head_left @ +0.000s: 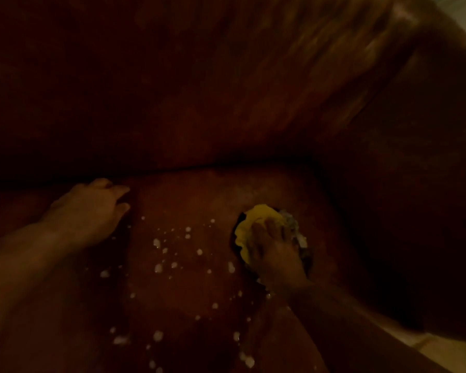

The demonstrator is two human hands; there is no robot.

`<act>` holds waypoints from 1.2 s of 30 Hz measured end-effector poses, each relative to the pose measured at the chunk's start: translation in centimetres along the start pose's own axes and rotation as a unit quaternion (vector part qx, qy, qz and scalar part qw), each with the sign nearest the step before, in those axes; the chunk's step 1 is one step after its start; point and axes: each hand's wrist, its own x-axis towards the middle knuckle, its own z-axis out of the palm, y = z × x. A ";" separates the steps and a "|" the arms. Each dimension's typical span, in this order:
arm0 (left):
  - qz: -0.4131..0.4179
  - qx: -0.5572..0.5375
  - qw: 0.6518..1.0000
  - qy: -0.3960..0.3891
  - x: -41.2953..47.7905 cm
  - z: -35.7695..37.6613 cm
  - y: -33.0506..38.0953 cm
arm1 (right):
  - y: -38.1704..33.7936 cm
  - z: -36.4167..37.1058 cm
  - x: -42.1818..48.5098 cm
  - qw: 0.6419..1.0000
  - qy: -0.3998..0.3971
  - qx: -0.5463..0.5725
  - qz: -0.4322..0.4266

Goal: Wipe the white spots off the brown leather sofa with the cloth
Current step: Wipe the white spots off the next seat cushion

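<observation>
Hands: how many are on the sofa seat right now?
2. The left hand rests on the seat at rear left; the right hand presses the yellow cloth at right.

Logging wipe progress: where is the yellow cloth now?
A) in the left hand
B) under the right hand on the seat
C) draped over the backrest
B: the right hand presses the yellow cloth onto the seat, beside the white spots; the left hand holds nothing.

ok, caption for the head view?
Right hand presses a yellow cloth on the brown leather sofa beside scattered white spots; left hand rests on the sofa.
</observation>
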 end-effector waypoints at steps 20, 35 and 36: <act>-0.012 -0.058 0.997 0.046 -3.6 0.5 -5.0 | -7.4 -0.4 3.7 0.994 0.014 0.033 -0.107; -0.058 -0.059 0.995 0.049 -7.6 3.3 -10.0 | -17.6 2.4 5.3 0.991 0.034 0.038 -0.122; -0.066 -0.061 0.995 0.053 -7.6 3.4 -10.3 | -19.3 2.7 5.5 0.988 0.030 0.043 -0.143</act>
